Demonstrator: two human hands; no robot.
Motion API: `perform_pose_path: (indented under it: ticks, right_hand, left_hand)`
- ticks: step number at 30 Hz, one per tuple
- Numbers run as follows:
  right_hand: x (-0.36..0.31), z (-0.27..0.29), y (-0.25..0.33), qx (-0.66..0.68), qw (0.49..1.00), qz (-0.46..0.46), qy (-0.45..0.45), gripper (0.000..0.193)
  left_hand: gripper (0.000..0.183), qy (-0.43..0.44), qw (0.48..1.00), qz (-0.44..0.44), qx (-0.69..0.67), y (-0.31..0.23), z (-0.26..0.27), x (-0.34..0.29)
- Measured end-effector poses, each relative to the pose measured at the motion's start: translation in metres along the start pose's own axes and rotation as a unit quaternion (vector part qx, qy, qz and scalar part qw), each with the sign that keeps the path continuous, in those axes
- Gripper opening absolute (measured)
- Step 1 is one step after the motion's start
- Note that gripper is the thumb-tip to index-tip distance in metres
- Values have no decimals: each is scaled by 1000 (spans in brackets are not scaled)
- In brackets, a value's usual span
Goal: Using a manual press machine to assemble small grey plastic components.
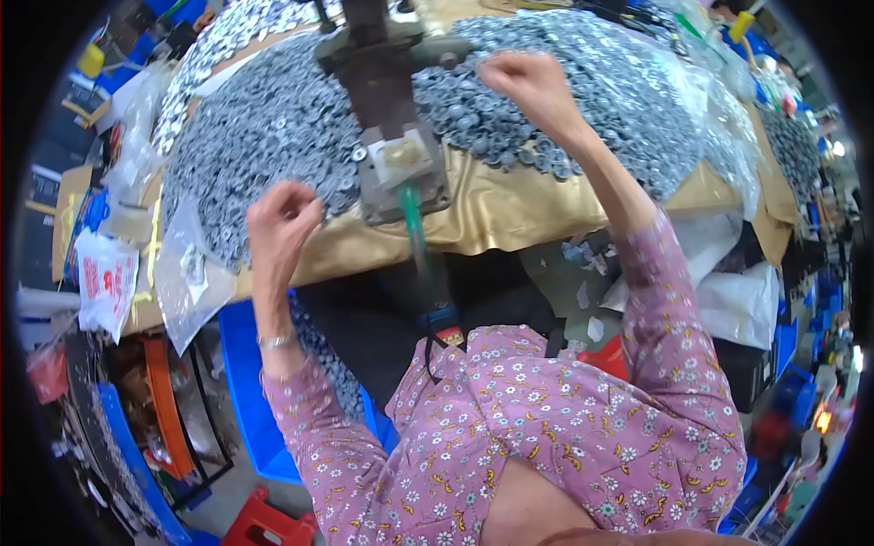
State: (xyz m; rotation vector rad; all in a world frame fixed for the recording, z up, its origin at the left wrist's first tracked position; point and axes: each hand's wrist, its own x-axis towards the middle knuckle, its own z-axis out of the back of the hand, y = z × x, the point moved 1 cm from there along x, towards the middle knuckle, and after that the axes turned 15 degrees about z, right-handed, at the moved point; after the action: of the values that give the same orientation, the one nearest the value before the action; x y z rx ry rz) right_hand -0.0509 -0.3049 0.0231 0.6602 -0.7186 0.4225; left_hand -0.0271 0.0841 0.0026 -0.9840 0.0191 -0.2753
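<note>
A hand press [371, 64] stands at the far middle of the table, its metal base [437, 196] holding a pale block [398, 162]. A green strip or tube [411, 214] hangs from the block toward me. Left of the base, my left hand [284, 218] hovers over the near edge of a heap of small grey round metal parts [264, 136], thumb and fingers curled together; whatever they pinch is too small to make out. My right hand [526, 84] is closed in a fist beside the press's side arm [444, 53], slightly blurred; its grip is hidden.
Gold-coloured sheeting [510, 205] covers the table's front edge. A clear plastic bag [193, 278] hangs at the left edge. Below stands a blue bin [241, 391] with more grey parts. White sacks [737, 300] lie at the right; a red stool [264, 519] is at lower left.
</note>
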Motion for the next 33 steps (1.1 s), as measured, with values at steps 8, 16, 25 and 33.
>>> perform_pose_path:
  ticks: [8,16,25,33]
  right_hand:
    - [-85,2,19,-141,978,124,93,13]
    - [-72,-6,15,-69,994,47,68,7]
    - [-28,-54,46,12,991,130,10,11]
    - [-22,-84,55,79,995,60,16,21]
  left_hand:
    - [18,-56,960,192,195,58,82,-91]
    - [21,-112,992,-4,54,30,-25,-34]
    - [16,-116,973,-98,174,16,-42,-34]
    - [19,-18,990,-6,139,24,-27,-28]
